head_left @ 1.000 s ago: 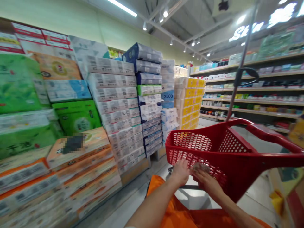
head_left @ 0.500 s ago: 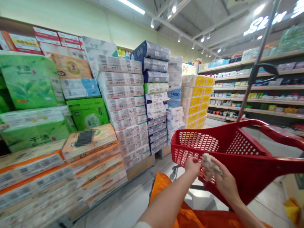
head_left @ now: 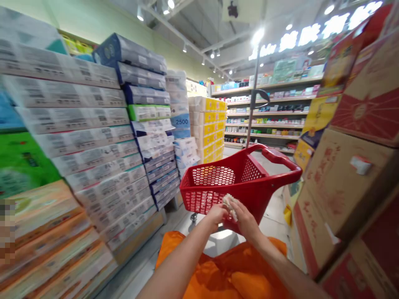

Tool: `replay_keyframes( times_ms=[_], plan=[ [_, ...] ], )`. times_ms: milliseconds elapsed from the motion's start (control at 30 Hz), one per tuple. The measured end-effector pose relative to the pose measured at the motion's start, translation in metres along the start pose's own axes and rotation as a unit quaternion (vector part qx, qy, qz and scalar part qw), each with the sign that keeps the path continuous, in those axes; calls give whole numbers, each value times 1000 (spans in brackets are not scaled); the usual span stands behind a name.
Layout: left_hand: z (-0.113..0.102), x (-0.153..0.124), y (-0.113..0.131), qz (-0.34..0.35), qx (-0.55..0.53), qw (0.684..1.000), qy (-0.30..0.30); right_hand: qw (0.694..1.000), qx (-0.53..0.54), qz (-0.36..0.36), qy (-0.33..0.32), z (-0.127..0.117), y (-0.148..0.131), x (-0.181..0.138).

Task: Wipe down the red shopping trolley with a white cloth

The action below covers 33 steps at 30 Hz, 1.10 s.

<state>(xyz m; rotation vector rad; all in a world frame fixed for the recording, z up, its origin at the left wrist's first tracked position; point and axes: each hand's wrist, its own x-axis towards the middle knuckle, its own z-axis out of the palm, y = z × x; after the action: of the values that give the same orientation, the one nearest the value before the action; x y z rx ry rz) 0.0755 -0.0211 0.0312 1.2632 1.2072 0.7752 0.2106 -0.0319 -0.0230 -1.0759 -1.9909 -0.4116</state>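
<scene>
In front of me stands a red plastic shopping cart (head_left: 246,189) with a meshed basket wall. My right hand (head_left: 247,220) is closed around a crumpled whitish cloth (head_left: 230,202), held just before the near side of the basket. Curled in beside the cloth is my left hand (head_left: 216,216). Its fingertips are partly hidden, so whether they pinch the cloth cannot be made out. Below both forearms lies bright orange fabric (head_left: 218,270) over my lap or legs.
Tall stacks of packaged tissue (head_left: 93,120) line the left side. Cardboard cartons (head_left: 346,178) are piled close on the right. A metal pole (head_left: 254,99) rises behind the cart, and stocked shelves (head_left: 264,112) stand farther back.
My view has turned to the right, bringing the cartons into sight. The cart and both hands now appear farther left in the picture, and the left hand is closer to the cloth.
</scene>
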Motion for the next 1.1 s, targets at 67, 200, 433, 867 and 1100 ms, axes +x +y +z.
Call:
replay_keyframes(
  times_ms=[67, 200, 433, 867, 1100],
  plan=[
    [0, 6, 3, 29, 63, 998, 5, 998, -63, 18, 27, -15, 23, 15],
    [-2, 14, 2, 99, 205, 971, 69, 981, -174, 51, 76, -31, 57, 41],
    [-6, 10, -19, 156, 386, 905, 91, 986, -107, -57, -114, 27, 37, -20],
    [27, 4, -3, 251, 495, 831, 37, 973, -222, 66, 13, -55, 84, -47],
    [27, 8, 8, 245, 530, 810, 52, 923, -286, 146, 210, -112, 125, 23]
  ],
)
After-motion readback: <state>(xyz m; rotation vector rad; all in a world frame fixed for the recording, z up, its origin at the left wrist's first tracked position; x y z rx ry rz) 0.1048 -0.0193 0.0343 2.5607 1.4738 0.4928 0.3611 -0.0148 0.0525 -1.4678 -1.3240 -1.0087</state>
